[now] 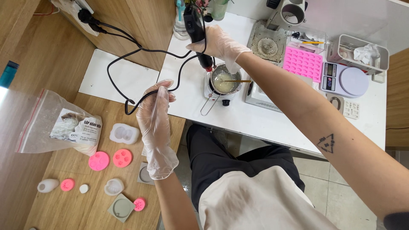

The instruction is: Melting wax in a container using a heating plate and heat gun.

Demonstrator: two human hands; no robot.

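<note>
The gloved right hand (219, 42) is closed around a black heat gun (197, 32), its nozzle tipped down toward a small metal pot (226, 81) of pale melted wax just below the hand — the pot sits on a little hot plate (213, 91). The gloved left hand (156, 113) pinches the black cord (128, 72) between fingertips, holding it off to the side — pink moulds (110, 159) lie below that hand

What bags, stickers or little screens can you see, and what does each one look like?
Plastic zip bag: on the wooden table at left, clear with a red seal strip, white flakes inside.
Label: on that bag's front, white rectangle with dark print.
Scale screen: on the white digital scale at right of the white table, small grey rectangle beside a round pale platform.
</note>
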